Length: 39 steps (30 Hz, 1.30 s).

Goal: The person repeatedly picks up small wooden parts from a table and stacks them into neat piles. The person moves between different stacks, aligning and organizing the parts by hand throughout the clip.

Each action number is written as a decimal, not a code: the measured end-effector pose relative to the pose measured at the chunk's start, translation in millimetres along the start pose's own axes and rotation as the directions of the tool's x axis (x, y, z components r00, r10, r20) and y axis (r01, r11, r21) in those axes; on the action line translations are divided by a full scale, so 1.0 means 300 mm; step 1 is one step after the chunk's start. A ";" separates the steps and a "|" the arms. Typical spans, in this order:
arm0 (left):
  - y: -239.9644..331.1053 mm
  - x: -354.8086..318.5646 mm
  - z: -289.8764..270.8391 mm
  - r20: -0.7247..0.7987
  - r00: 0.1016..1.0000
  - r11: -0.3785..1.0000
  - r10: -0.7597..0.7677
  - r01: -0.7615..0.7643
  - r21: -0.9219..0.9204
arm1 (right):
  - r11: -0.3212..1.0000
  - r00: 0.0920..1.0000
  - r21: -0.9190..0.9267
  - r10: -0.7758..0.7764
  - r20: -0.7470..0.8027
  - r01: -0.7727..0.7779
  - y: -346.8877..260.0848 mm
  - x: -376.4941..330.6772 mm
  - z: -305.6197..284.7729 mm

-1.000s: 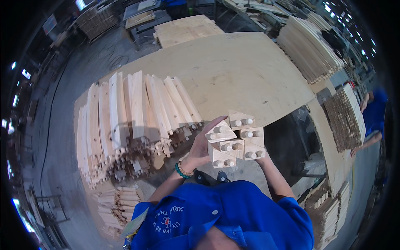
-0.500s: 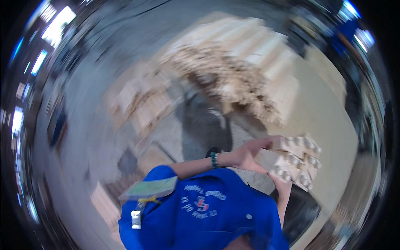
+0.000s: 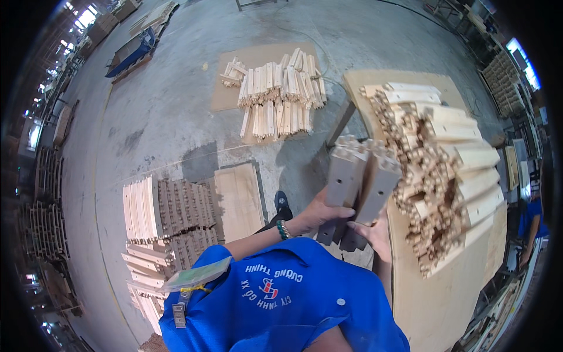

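Observation:
A bundle of wooden bars [image 3: 345,183] with holes in their sides and round knobbed ends stands upright between my two hands. My left hand [image 3: 316,214] is closed round the left side of the bundle, its thumb across the front. My right hand [image 3: 375,234] grips the lower right side, thumb also in front; most of its fingers are hidden behind the wood. A gap splits the bundle into two groups. To the right, many similar bars [image 3: 463,132] lie piled on a plywood-topped table [image 3: 446,305], their knobbed ends turned towards me.
Farther ahead, more bars [image 3: 275,88] lie on a board on the floor. At left stand stacked bars [image 3: 141,208] beside a plywood sheet [image 3: 240,199]. A blue cart [image 3: 132,54] stands at far left. A person's arm and blue sleeve [image 3: 532,220] show at the right edge.
My view has turned to the right, so the table pile now lies at my right. The bars in my hands have gone from tilted, ends towards me, to upright.

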<state>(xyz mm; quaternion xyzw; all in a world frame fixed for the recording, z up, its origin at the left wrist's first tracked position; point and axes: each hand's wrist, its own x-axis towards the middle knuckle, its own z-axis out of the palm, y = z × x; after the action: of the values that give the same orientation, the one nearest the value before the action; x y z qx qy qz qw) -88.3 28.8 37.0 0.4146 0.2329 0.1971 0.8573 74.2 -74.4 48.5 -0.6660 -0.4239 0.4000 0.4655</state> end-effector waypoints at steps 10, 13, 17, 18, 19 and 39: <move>0.265 0.221 -0.665 0.042 0.990 0.946 -0.133 0.139 -0.292 | 0.715 0.858 0.547 0.148 0.491 -0.436 0.075 0.702 0.282; 0.333 0.266 -0.775 -0.056 0.992 0.944 -0.115 0.092 -0.317 | 0.562 0.833 0.630 0.232 0.502 -0.536 0.104 0.887 0.346; 0.366 0.352 -0.934 -0.188 0.978 0.950 -0.090 0.028 -0.311 | 0.481 0.766 0.602 0.317 0.559 -0.638 0.161 1.120 0.381; 0.381 0.378 -0.966 -0.224 0.969 0.951 -0.104 0.030 -0.309 | 0.501 0.758 0.571 0.368 0.539 -0.650 0.188 1.179 0.391; 0.394 0.408 -0.995 -0.260 0.959 0.952 -0.117 0.033 -0.305 | 0.519 0.748 0.540 0.416 0.517 -0.662 0.215 1.242 0.405; 0.438 1.123 -1.779 -0.638 0.689 0.937 -0.344 0.202 -0.287 | 0.683 0.681 0.143 0.640 0.356 -0.716 0.843 2.579 0.806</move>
<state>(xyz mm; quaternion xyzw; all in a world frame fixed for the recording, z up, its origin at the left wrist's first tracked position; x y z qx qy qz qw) -133.3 614.1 -229.4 0.1888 0.5687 0.2260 0.7680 146.5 666.0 -360.7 -0.6428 -0.1455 0.6878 0.3042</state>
